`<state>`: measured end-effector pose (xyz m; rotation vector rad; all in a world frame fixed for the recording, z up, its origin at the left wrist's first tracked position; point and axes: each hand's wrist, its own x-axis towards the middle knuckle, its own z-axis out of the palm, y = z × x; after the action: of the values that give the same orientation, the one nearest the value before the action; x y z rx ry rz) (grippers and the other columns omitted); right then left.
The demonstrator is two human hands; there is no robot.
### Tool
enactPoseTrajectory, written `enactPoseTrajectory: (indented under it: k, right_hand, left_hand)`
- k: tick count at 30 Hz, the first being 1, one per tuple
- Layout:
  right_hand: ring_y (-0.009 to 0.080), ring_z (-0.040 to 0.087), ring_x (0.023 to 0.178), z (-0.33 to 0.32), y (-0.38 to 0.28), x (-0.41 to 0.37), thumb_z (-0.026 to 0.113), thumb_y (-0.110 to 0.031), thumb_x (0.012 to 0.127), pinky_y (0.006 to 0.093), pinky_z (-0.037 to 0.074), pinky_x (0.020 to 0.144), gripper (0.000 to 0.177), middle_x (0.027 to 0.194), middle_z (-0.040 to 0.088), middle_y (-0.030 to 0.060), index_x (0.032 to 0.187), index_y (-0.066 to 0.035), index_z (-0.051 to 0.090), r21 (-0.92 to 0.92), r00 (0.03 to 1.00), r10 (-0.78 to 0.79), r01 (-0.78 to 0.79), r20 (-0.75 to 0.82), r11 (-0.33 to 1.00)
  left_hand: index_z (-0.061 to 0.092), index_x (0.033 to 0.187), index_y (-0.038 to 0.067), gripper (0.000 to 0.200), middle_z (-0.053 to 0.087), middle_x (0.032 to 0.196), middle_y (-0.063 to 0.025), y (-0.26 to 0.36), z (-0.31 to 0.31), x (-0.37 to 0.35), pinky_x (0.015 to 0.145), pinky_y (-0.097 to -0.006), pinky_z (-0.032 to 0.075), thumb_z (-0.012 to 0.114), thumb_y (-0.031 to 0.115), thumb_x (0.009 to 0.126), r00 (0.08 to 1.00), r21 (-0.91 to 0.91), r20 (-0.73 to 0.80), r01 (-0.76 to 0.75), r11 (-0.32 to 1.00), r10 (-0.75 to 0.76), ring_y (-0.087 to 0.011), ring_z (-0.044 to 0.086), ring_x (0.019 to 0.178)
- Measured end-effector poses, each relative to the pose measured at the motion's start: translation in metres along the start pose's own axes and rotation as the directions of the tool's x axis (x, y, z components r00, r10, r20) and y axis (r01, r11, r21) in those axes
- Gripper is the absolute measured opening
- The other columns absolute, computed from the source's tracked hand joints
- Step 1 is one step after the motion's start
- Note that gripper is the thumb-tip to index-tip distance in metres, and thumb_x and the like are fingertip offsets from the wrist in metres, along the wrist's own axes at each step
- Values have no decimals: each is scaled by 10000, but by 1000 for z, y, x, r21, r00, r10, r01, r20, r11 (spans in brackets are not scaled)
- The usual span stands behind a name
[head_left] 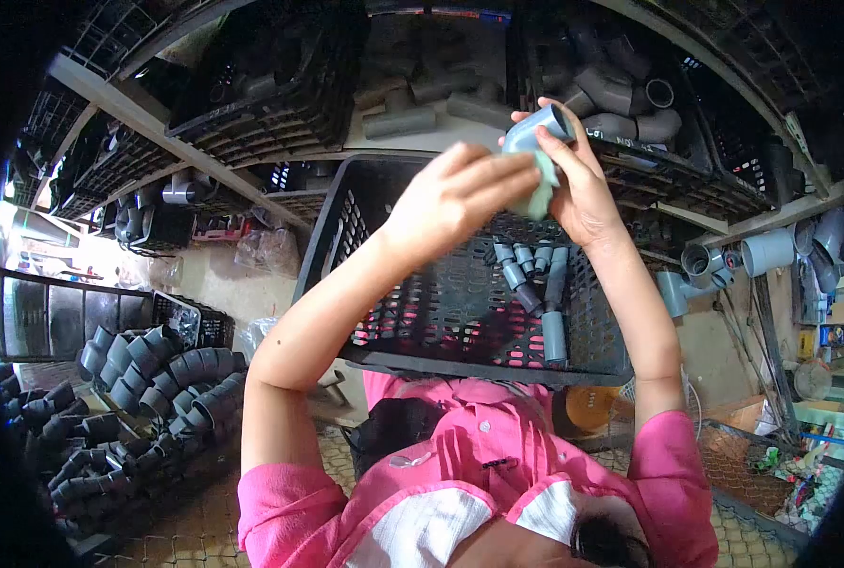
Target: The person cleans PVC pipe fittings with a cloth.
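My right hand (587,189) grips a grey plastic pipe elbow (533,131), its round opening facing up and to the right. In my left hand (461,197) a pale green cloth (541,197) is pinched and pressed against the lower part of the elbow. The left fingers partly hide both the cloth and the fitting. Beneath my hands is a black plastic crate (422,358) with slotted walls. Several small grey pipe fittings (554,336) lie inside it, toward its right side.
Shelves ahead hold black crates (270,114) and larger grey fittings (611,92). A big heap of grey elbows (157,379) stands at my left. To the right are wide pipe pieces (767,252) and thin rods (758,350). An orange round object (587,407) sits below the crate.
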<state>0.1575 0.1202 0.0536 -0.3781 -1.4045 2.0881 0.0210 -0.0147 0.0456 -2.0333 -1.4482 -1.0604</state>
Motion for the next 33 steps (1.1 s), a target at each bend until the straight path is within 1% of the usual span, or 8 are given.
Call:
enactPoseTrajectory:
  k: [2, 8, 12, 16, 21, 26, 30, 33]
  right_hand:
    - [260, 556, 1196, 5, -7, -3, 502, -160, 1002, 390, 476, 1001, 432, 1351, 511, 146, 1414, -142, 375, 25, 999, 35, -35, -2, 999]
    - [237, 538, 1203, -4, -1, -4, 479, -115, 978, 361, 459, 1003, 410, 1374, 496, 141, 1378, -82, 396, 134, 986, 145, -155, 78, 979]
    - [142, 533, 1129, 1, 12, 0, 637, -69, 912, 308, 454, 940, 447, 1233, 558, 67, 1314, -66, 441, -36, 1000, -7, 8, 14, 999]
    - [119, 580, 1029, -1, 14, 2, 729, -93, 874, 266, 479, 892, 445, 1113, 592, 56, 1229, -42, 466, -276, 993, -64, 35, -98, 960]
    - [124, 580, 1025, -3, 16, 4, 749, -114, 862, 268, 494, 879, 459, 1090, 589, 67, 1206, -41, 454, -333, 978, -179, 135, -105, 933]
    - [137, 579, 1014, -3, 33, 6, 763, -144, 857, 264, 505, 851, 523, 1133, 559, 85, 1217, -43, 398, -350, 930, -354, 299, -104, 888]
    - [160, 603, 976, 7, 18, -1, 749, -196, 873, 294, 537, 844, 508, 1132, 563, 106, 1197, -32, 394, -145, 959, -59, 19, -278, 989]
    - [186, 629, 964, 2, 11, -3, 727, -242, 890, 324, 556, 857, 479, 1110, 578, 110, 1189, -33, 416, -95, 972, 114, -136, -205, 986]
  left_hand:
    - [697, 1130, 123, 508, 668, 1177, -46, -8, 1, -1, 793, -338, 535, 683, -12, 641, 995, 17, -60, 81, 997, -80, -232, 607, 866]
    - [704, 1106, 133, 503, 671, 1144, -2, 3, 3, 1, 790, -313, 521, 676, 43, 612, 998, -42, 48, -47, 998, 49, -202, 598, 862]
    - [707, 1082, 143, 435, 666, 1152, 45, -13, 3, -6, 785, -320, 519, 647, 106, 653, 993, 81, 118, -21, 996, 11, -186, 592, 887]
    - [711, 1068, 162, 400, 659, 1171, 67, -26, -4, -6, 771, -314, 524, 638, 122, 677, 990, 177, 136, -56, 983, 32, -177, 593, 901]
    - [710, 1047, 168, 368, 648, 1133, 68, -16, -3, -5, 733, -298, 512, 644, 151, 685, 996, 311, 88, -57, 949, 31, -149, 587, 898]
    - [707, 1040, 162, 348, 606, 1122, 74, -1, 5, -7, 619, -253, 421, 660, 217, 699, 973, 485, 181, -213, 848, 141, -94, 532, 823]
    - [709, 1045, 157, 350, 597, 1139, 77, -3, 6, -6, 601, -251, 406, 660, 223, 705, 974, 548, 177, -217, 808, 141, -94, 526, 821]
    - [713, 1048, 152, 351, 591, 1156, 75, -9, 2, -3, 594, -247, 413, 659, 212, 707, 985, 548, 92, -172, 819, 145, -97, 524, 811]
